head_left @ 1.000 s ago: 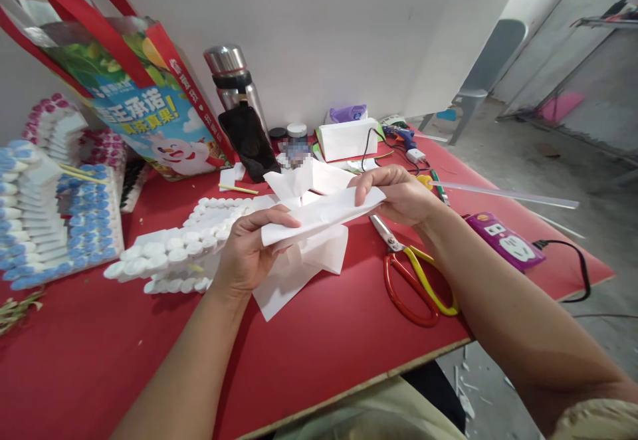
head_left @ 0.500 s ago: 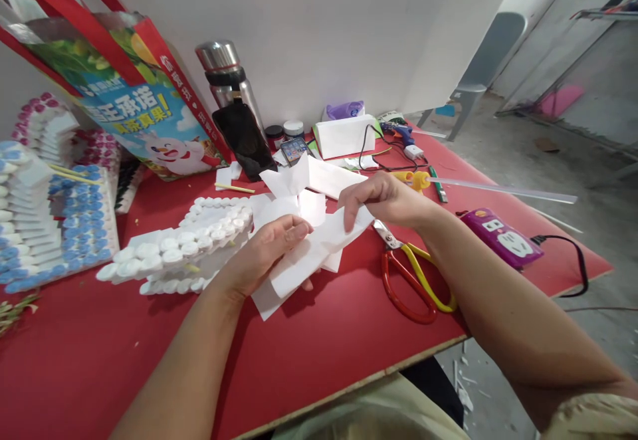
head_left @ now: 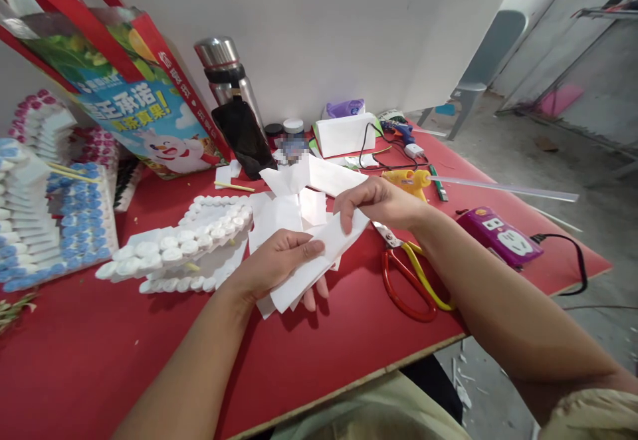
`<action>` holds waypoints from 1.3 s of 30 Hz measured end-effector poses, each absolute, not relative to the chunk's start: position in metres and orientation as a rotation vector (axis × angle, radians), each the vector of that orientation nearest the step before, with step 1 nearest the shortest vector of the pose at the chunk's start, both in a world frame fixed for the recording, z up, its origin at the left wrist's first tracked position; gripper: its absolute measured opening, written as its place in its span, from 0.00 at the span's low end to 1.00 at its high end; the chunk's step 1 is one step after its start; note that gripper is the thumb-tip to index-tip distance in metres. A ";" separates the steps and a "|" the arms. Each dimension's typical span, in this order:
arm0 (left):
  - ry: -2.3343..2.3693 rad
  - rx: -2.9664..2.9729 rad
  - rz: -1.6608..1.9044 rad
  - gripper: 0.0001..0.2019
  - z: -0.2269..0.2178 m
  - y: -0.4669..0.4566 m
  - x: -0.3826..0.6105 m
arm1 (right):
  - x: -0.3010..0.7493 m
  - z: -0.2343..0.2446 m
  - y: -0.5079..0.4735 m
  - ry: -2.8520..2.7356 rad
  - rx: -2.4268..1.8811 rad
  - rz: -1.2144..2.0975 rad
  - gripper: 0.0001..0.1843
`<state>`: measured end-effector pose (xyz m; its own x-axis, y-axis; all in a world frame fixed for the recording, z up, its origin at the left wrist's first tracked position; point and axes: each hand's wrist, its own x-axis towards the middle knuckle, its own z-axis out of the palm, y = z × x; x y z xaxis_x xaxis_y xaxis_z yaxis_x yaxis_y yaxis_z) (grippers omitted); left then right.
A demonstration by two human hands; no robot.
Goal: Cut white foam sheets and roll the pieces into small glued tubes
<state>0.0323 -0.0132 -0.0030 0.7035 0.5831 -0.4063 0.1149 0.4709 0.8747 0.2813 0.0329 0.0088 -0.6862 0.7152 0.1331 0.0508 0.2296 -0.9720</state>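
A folded strip of white paper [head_left: 314, 260] slants between my two hands above the red table. My left hand [head_left: 279, 260] grips its lower left part, thumb on top and fingertips showing underneath. At the upper right end, my right hand [head_left: 369, 201] pinches the paper between bent fingers and thumb. More white paper pieces [head_left: 279, 217] lie behind and under the strip, some of them folded up. Left of my left hand is a white craft piece [head_left: 174, 247] edged with rolled white pieces. Scissors [head_left: 409, 280] with one red and one yellow handle lie below my right wrist.
A yellow glue gun [head_left: 409, 181] with a long clear stick and a purple power strip [head_left: 498, 235] are at the right. Behind stand a steel flask [head_left: 224, 68], a black phone [head_left: 243, 137] and a shopping bag [head_left: 149, 108]. Blue-and-white craft pieces [head_left: 84, 220] sit at left.
The strip, loosely bent before, now looks flatter and narrower. My left hand has shifted slightly right along it, with its thumb further over the paper. My right hand has hardly moved.
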 end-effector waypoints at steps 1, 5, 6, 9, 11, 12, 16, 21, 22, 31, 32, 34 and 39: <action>0.767 1.075 0.337 0.19 -0.002 -0.014 0.032 | 0.282 0.008 0.034 -1.859 -0.745 1.521 0.10; 0.809 1.117 0.445 0.18 0.000 -0.015 0.033 | 0.282 0.007 0.037 -1.504 -0.866 1.532 0.06; 0.821 1.124 0.480 0.18 0.000 -0.015 0.033 | 0.280 0.008 0.036 -1.458 -0.887 1.530 0.11; 0.830 1.143 0.545 0.16 -0.002 -0.015 0.035 | 0.273 0.013 0.031 -1.520 -0.958 1.545 0.26; 0.817 1.157 0.554 0.16 -0.003 -0.015 0.036 | 0.266 0.015 0.026 -1.608 -1.019 1.544 0.27; 0.809 1.162 0.555 0.16 -0.003 -0.015 0.037 | 0.262 0.015 0.023 -1.623 -1.047 1.541 0.25; 0.808 1.137 0.566 0.14 -0.007 -0.015 0.040 | 0.256 0.011 0.022 -1.565 -1.052 1.496 0.17; 0.800 1.061 0.602 0.15 -0.013 -0.014 0.044 | 0.266 0.006 0.031 -1.453 -1.039 1.322 0.12; 0.782 1.055 0.619 0.14 -0.013 -0.013 0.043 | 0.268 0.006 0.032 -1.444 -1.058 1.283 0.12; 0.692 1.139 0.598 0.10 -0.012 -0.013 0.040 | 0.268 0.008 0.033 -1.468 -1.089 1.173 0.13; 0.716 1.133 0.602 0.11 -0.012 -0.013 0.041 | 0.267 0.007 0.032 -1.472 -1.076 1.180 0.13; 0.774 1.111 0.609 0.14 -0.012 -0.014 0.043 | 0.266 0.006 0.032 -1.493 -1.058 1.189 0.13; 0.818 1.068 0.617 0.15 -0.014 -0.014 0.045 | 0.268 0.012 0.030 -1.565 -1.159 1.044 0.13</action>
<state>0.0447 -0.0143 -0.0143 0.5639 0.7781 -0.2765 -0.0527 0.3681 0.9283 0.2676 0.0303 0.0118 -0.1571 0.9723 0.1728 0.2135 0.2043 -0.9554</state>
